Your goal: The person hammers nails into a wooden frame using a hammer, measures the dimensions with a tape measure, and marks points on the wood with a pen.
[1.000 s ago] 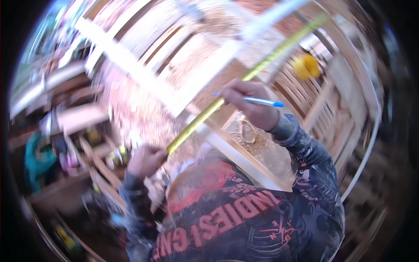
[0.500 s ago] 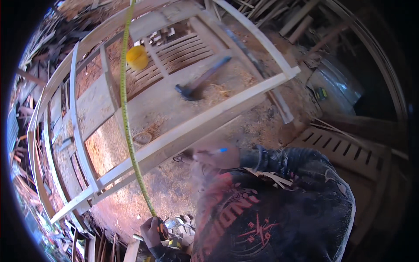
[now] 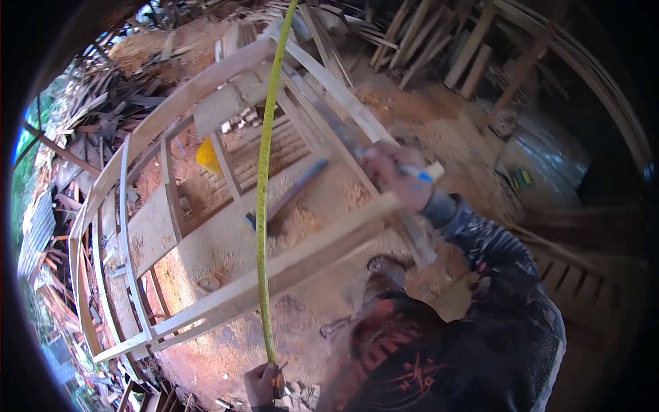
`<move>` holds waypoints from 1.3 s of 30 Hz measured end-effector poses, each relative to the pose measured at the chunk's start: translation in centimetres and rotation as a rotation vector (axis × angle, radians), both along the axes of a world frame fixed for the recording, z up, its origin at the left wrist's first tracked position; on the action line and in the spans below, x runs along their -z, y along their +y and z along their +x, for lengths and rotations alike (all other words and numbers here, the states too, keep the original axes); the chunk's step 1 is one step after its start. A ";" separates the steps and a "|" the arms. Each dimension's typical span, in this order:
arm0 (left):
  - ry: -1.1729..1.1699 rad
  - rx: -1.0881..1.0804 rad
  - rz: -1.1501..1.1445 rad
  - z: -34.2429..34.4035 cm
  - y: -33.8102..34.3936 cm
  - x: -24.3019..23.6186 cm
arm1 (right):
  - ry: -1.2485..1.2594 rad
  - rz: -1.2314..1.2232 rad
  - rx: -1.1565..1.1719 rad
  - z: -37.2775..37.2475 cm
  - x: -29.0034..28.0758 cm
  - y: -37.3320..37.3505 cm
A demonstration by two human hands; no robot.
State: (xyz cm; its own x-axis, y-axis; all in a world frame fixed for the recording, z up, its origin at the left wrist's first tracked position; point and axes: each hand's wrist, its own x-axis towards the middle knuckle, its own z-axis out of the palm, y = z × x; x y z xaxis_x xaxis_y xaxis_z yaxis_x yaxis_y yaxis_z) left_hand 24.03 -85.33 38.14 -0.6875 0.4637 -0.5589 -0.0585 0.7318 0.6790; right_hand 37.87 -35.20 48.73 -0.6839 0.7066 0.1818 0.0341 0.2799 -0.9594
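Note:
My left hand [image 3: 259,386] is closed round an orange-and-black tape measure [image 3: 278,384] near the lower edge. Its yellow blade [image 3: 262,206] runs out long, across a wooden frame [image 3: 295,264] and up past the top of the view. At the frame's right corner, my right hand [image 3: 398,178] is closed, slightly blurred, with a blue-ended pen [image 3: 422,176] in it. That hand is over or against the corner; contact is hard to tell. Inside the frame, a hammer [image 3: 298,187] lies on boards strewn with shavings.
A yellow cup-like container [image 3: 208,157] stands among slats inside the frame. Scrap wood [image 3: 89,130] is heaped at the far left, and planks [image 3: 473,48] lean at the back right. Clear plastic sheeting [image 3: 552,147] lies at right. My foot [image 3: 388,266] is beside the frame.
My right hand has gone from in front of my body out to the frame's right corner, pen still held. The tape blade now crosses the frame farther right.

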 end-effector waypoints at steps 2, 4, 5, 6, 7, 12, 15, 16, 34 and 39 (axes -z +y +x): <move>0.020 -0.047 0.018 2.6 3.8 -0.1 | -0.067 0.236 0.159 2.2 2.1 10.9; -0.092 -0.149 0.052 5.3 8.2 -1.3 | -0.164 -0.096 0.192 4.2 3.7 19.8; -0.189 -0.231 0.072 6.7 9.9 -1.9 | -0.177 -0.111 0.168 4.7 4.7 23.4; -0.054 -0.279 0.019 8.5 10.8 -0.8 | -0.323 -0.274 0.184 5.2 6.0 26.2; -0.068 -0.298 -0.009 9.6 11.3 0.3 | -0.475 -0.432 0.204 5.4 7.5 28.4; -0.006 -0.316 -0.110 14.2 16.0 -1.2 | -0.097 -0.979 0.224 4.7 17.9 32.7; 0.015 -0.315 -0.081 16.4 17.8 -2.1 | -0.061 -1.090 0.207 -0.9 18.8 27.6; 0.046 -0.302 -0.071 17.0 18.3 -2.4 | -0.098 -1.066 0.240 -2.6 18.6 25.6; 0.005 -0.340 -0.157 30.5 31.9 -4.1 | -0.186 -0.753 0.040 -7.9 14.9 41.5; -0.042 -0.410 -0.164 30.3 40.5 -5.6 | -0.278 -0.673 -0.019 -16.6 14.8 48.9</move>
